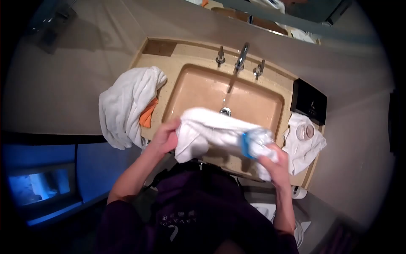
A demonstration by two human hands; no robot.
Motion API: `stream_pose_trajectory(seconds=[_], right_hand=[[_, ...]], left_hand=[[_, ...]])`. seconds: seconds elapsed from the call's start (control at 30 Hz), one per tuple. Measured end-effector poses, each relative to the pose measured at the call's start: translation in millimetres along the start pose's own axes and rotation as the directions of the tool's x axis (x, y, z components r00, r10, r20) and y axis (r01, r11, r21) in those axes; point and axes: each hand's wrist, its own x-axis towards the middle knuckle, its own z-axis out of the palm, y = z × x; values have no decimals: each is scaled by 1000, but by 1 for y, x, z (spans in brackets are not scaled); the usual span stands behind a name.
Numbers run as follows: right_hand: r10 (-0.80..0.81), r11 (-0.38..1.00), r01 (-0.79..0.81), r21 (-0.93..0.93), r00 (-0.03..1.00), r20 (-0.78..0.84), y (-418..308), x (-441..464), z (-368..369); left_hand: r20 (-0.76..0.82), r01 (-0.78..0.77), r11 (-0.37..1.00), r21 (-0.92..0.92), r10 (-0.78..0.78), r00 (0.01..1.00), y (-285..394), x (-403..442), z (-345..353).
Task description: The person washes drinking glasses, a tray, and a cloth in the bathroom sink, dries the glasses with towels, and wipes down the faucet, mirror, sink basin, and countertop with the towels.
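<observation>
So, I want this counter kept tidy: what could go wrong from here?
The white towel between the left hand and right hand could dip into the basin. The right hand might knock the clear cup on the nearby cloth. The towel pile appears to overhang the counter and might slide off.

1. Held btwn hands (167,135) (275,163): white towel (224,125), soft matt cloth; by R hand, clear/blue item (246,144), glossy, plastic-looking.
2. Beyond hands: tan basin (198,91), smooth, semi-gloss; tap (242,57), shiny metal.
3. Around basin: worktop (179,61), speckled, stone-like.
4. L of L hand: towel pile (122,101), matt, rumpled; orange cloth (148,114), matt.
5. R of R hand: cups (305,132), clear, glossy, on wrinkled cloth (298,158).
</observation>
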Motion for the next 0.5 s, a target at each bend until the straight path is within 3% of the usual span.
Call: stream_pose_trajectory(seconds=[0.03, 0.07, 0.1, 0.13, 0.17, 0.23, 0.27, 0.3, 0.33, 0.37, 0.4, 0.43, 0.47, 0.5], right_hand=[[-242, 944, 243, -225, 970, 30, 9, 16, 21], [-173, 947, 193, -258, 980, 102, 4, 28, 40], [-124, 965, 151, -215, 983, 136, -5, 39, 59], [-71, 987, 91, -133, 986, 150, 4, 51, 73], [-78, 987, 97, -127, 986, 147, 17, 61, 90], [-278, 960, 277, 23, 955, 106, 32, 78, 125], [-56, 980, 14, 198, 977, 207, -8, 71, 130], [-63, 981, 19, 194, 973, 220, -20, 69, 134], [-156, 987, 145, 67, 964, 214, -29, 70, 137], [-245, 962, 266, -66, 943, 224, -41, 70, 138], [-241, 945, 294, -144, 922, 303, -60, 62, 133], [-255, 938, 314, -148, 912, 321, -69, 61, 133], [-253, 949, 307, -72, 877, 408, -75, 60, 133], [-251, 958, 286, 3, 836, 488, -80, 61, 133]], left_hand=[[0, -11, 989, -146, 12, 1000, 8, -6, 24], [109, -75, 986, 146, 59, 992, 14, -11, 41], [218, -304, 679, 668, 212, 953, 16, -14, 57], [377, -469, 350, 811, 300, 876, 12, -10, 74], [549, -569, -38, 822, 320, 772, 4, -2, 89], [527, -323, -523, 789, 305, 793, -19, 10, 98], [523, -312, -528, 790, 317, 791, -20, 15, 96], [455, -326, -357, 876, 380, 806, -18, 22, 91], [382, -341, -172, 924, 428, 819, -12, 28, 84], [379, -339, -170, 925, 446, 811, -8, 31, 72], [146, -309, 350, 884, 420, 896, -4, 32, 59], [-24, -209, 768, 606, 281, 960, 6, 32, 53], [-26, -181, 872, 454, 217, 976, 8, 23, 51], [-51, -136, 978, 159, 146, 988, 8, 16, 60]])
